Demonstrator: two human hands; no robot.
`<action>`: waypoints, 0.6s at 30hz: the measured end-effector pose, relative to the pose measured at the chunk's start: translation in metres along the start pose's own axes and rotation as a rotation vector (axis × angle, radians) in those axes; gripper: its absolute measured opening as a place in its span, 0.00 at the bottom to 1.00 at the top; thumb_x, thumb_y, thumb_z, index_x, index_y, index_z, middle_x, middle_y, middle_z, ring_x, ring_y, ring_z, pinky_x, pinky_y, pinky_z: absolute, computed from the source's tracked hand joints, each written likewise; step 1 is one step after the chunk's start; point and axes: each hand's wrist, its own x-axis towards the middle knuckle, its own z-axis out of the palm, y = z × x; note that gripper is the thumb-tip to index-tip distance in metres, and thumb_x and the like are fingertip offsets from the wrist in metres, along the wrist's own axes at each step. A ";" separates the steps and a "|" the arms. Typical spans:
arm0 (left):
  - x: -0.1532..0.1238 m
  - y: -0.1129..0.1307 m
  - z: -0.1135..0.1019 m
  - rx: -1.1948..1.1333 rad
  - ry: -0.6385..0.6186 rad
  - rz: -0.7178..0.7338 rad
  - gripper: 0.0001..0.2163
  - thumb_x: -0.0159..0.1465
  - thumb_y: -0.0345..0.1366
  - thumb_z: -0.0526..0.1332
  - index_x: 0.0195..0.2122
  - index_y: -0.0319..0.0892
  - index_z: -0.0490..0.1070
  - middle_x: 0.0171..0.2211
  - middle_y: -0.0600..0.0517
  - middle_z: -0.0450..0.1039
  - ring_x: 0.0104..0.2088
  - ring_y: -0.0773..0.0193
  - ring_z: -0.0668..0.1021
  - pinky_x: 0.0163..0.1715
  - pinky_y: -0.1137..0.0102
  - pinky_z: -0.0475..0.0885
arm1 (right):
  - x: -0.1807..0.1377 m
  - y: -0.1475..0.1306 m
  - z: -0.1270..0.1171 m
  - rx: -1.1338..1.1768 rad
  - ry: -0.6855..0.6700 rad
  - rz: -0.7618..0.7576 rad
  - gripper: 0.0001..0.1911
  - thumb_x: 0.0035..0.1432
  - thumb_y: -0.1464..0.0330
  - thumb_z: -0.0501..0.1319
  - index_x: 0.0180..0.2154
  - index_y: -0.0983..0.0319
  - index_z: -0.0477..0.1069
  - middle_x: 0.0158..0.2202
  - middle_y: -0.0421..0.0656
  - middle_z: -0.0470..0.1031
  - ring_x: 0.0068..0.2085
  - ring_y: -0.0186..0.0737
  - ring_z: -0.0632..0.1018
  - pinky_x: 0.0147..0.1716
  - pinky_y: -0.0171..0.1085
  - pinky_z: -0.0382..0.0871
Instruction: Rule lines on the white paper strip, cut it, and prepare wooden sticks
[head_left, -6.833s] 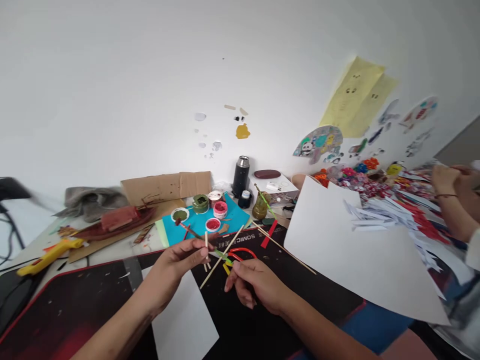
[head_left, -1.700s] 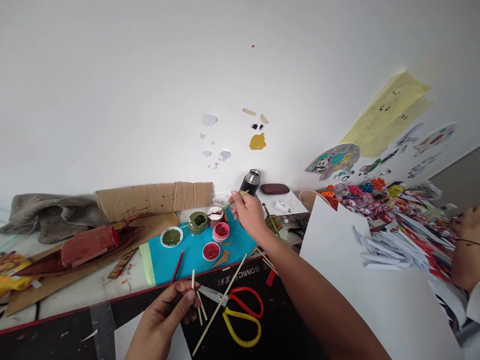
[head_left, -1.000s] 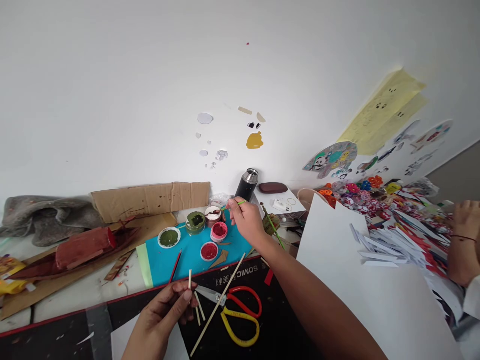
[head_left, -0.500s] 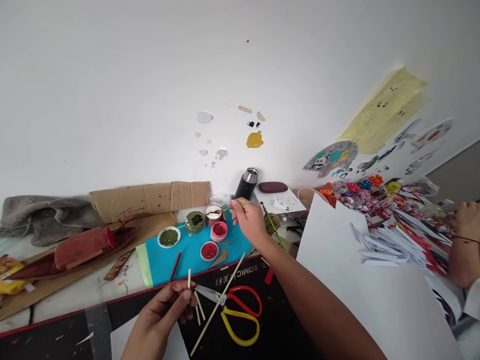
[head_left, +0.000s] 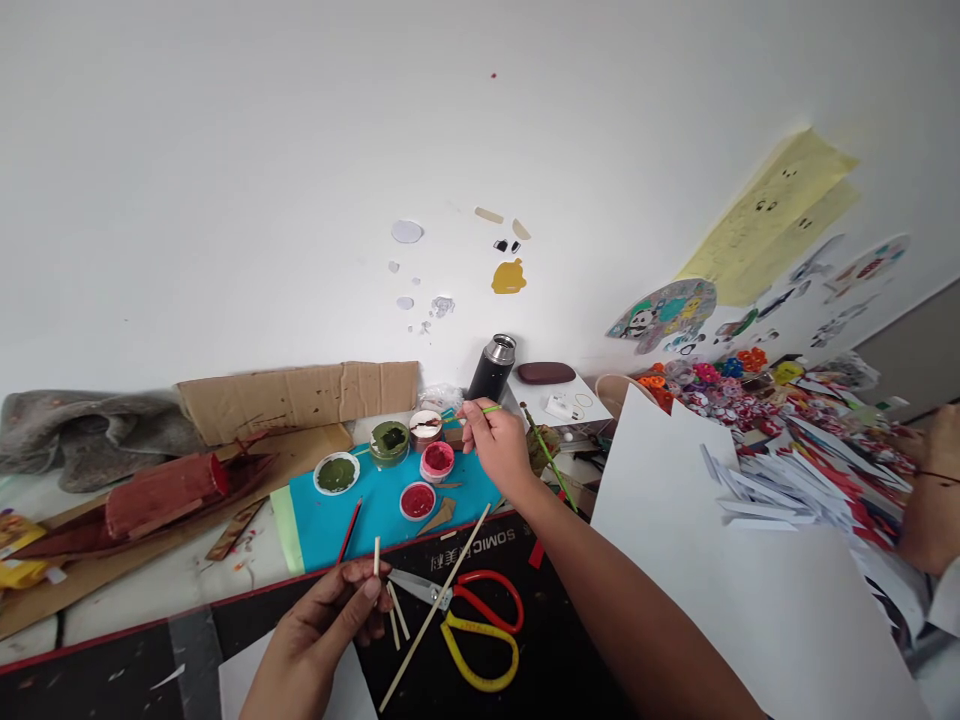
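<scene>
Between the thumb and fingers of my left hand (head_left: 319, 625) a short pale wooden stick (head_left: 377, 555) stands upright. My right hand (head_left: 499, 445) reaches forward, closed on a thin paintbrush (head_left: 492, 408) with a green handle. The brush tip is at the mouth of a jar (head_left: 426, 428) with white and brown on its top; whether it touches paint I cannot tell. Scissors (head_left: 487, 687) with one red and one yellow handle lie beside my left hand. A long thin stick (head_left: 431, 620) crosses them, and two short sticks (head_left: 399, 612) lie close to my left fingers.
Green paint (head_left: 336, 473) and red paint (head_left: 418, 501) stand on a blue sheet (head_left: 315, 520) near a pencil (head_left: 349, 530). Behind is a black flask (head_left: 491, 372). A reddish model boat (head_left: 161, 497) lies left. White paper (head_left: 675, 530) and another person's arm (head_left: 930, 500) are right.
The view has shifted very slightly. Both hands keep their grips, and the brush stays at the jar. The other person's hand at the right edge has moved a little.
</scene>
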 end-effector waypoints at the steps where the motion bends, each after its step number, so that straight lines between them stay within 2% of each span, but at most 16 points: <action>1: 0.000 0.001 0.001 -0.003 0.002 -0.003 0.27 0.45 0.62 0.80 0.33 0.45 0.83 0.28 0.51 0.81 0.27 0.58 0.78 0.28 0.68 0.74 | 0.000 0.002 0.001 0.013 0.002 0.005 0.23 0.76 0.50 0.55 0.36 0.58 0.75 0.23 0.37 0.75 0.22 0.36 0.79 0.24 0.33 0.69; 7: 0.001 0.002 0.001 -0.009 0.000 -0.006 0.28 0.41 0.64 0.80 0.31 0.45 0.84 0.27 0.51 0.80 0.26 0.60 0.77 0.29 0.68 0.74 | 0.001 0.005 0.001 0.078 0.071 0.031 0.24 0.75 0.48 0.55 0.36 0.58 0.75 0.23 0.37 0.74 0.21 0.36 0.78 0.21 0.32 0.68; 12: 0.001 -0.006 -0.006 0.005 -0.045 0.012 0.25 0.49 0.62 0.79 0.35 0.46 0.84 0.30 0.51 0.81 0.29 0.59 0.78 0.32 0.68 0.75 | -0.001 -0.001 -0.002 0.076 0.113 0.025 0.25 0.75 0.48 0.55 0.36 0.59 0.76 0.22 0.38 0.74 0.21 0.35 0.77 0.22 0.33 0.69; 18: 0.003 -0.009 -0.007 0.011 -0.038 0.015 0.26 0.50 0.62 0.78 0.36 0.45 0.84 0.31 0.50 0.81 0.29 0.58 0.78 0.30 0.67 0.75 | -0.005 0.000 0.002 0.067 0.023 0.015 0.25 0.76 0.48 0.54 0.37 0.59 0.76 0.25 0.39 0.76 0.23 0.36 0.79 0.22 0.32 0.69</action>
